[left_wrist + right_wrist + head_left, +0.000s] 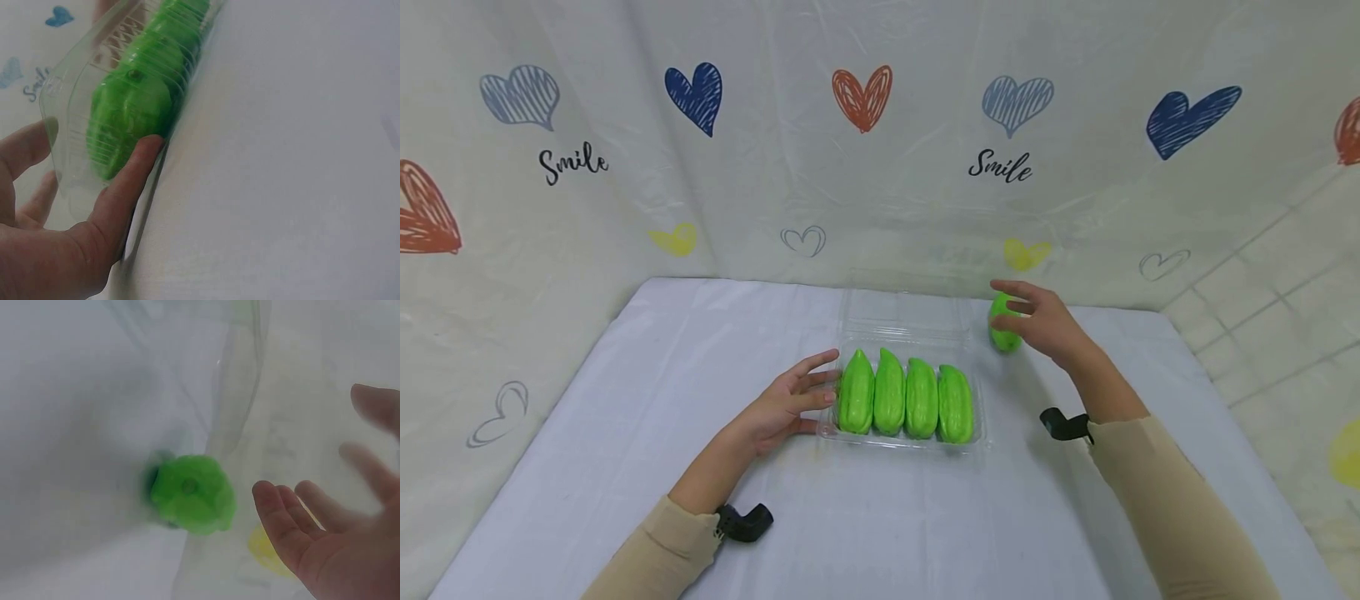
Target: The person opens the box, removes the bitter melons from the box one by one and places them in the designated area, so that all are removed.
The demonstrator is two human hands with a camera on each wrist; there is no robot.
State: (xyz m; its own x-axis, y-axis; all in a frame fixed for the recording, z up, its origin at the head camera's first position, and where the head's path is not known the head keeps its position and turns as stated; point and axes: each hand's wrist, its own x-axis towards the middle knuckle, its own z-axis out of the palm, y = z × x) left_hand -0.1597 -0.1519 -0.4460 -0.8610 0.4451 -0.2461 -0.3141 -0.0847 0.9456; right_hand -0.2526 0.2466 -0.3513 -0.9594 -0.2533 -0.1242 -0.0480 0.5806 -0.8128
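Several bright green, ridged gourds [890, 392] lie side by side in a clear plastic clamshell box [902, 443], its lid [902, 315] raised at the back. My left hand [786, 404] rests against the box's left side with fingers spread. In the left wrist view, the thumb [128, 187] lies along the box wall beside the nearest gourd [128, 122]. One more green gourd [1004, 335] lies on the table to the right of the lid. Over it hovers my right hand [1037, 317], fingers apart. The right wrist view shows this gourd [194, 495] apart from the fingertips [265, 490].
A white cloth covers the table [737, 325]. Behind it hangs a pale curtain [910, 200] printed with hearts and the word Smile. Each wrist wears a black camera mount, the left one [745, 523] and the right one [1063, 425], over beige sleeves.
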